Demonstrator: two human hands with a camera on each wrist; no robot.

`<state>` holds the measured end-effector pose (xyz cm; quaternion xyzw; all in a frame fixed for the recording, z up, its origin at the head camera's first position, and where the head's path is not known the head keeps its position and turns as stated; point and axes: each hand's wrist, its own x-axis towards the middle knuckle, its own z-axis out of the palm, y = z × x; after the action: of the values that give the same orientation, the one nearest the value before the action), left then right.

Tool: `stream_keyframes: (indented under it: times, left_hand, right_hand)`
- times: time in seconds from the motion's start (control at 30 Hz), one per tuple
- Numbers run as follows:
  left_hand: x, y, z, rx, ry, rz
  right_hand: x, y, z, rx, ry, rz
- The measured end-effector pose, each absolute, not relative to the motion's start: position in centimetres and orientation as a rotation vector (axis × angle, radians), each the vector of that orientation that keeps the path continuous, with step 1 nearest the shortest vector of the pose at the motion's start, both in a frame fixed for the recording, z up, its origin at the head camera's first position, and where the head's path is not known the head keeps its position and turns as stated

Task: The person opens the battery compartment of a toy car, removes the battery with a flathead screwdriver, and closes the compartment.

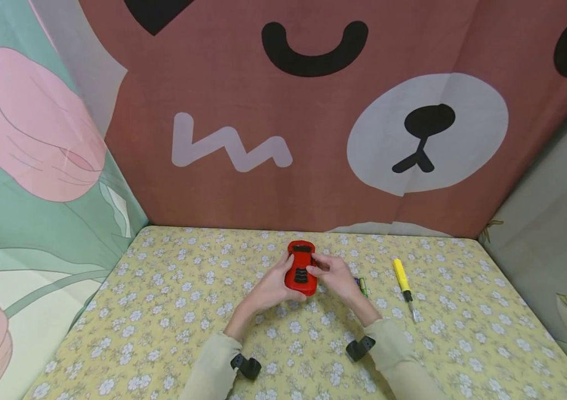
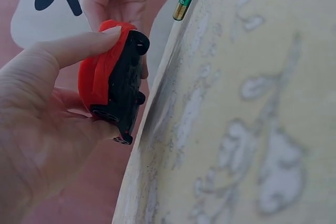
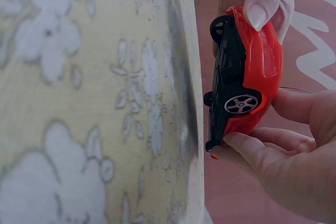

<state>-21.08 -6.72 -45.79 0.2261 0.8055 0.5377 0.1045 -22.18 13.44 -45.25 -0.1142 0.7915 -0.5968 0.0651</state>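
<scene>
A red toy car with black windows is held up over the table by both hands. My left hand grips its left side, thumb along the red body and fingers around the far edge in the left wrist view. The right hand pinches the car's other side, its thumb on the red shell and fingertips at the lower edge in the right wrist view. The black underside faces the table, and a silver-spoked wheel shows. Part of the body is hidden behind the fingers.
To the right of the hands lie small green batteries, partly hidden by the right hand in the head view. Farther right is a screwdriver with a yellow handle. A flowered yellow cloth covers the table, and a printed curtain hangs behind.
</scene>
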Motion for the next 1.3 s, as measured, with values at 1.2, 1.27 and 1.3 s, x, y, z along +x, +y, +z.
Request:
stream_keyframes:
  times: [1.2, 1.27, 1.3]
  left_hand:
    - [-20.5, -5.9, -46.1, 0.538, 2.624, 1.184]
    - [-20.5, -5.9, -46.0, 0.533, 2.626, 1.18]
    - [-20.5, -6.0, -46.0, 0.533, 2.628, 1.179]
  right_hand:
    - [-23.7, 18.7, -43.4, -0.067, 2.351, -1.904]
    - [-23.8, 19.9, -42.8, -0.037, 2.385, -1.909]
    - [-23.8, 20.5, -42.5, -0.029, 2.422, -1.895]
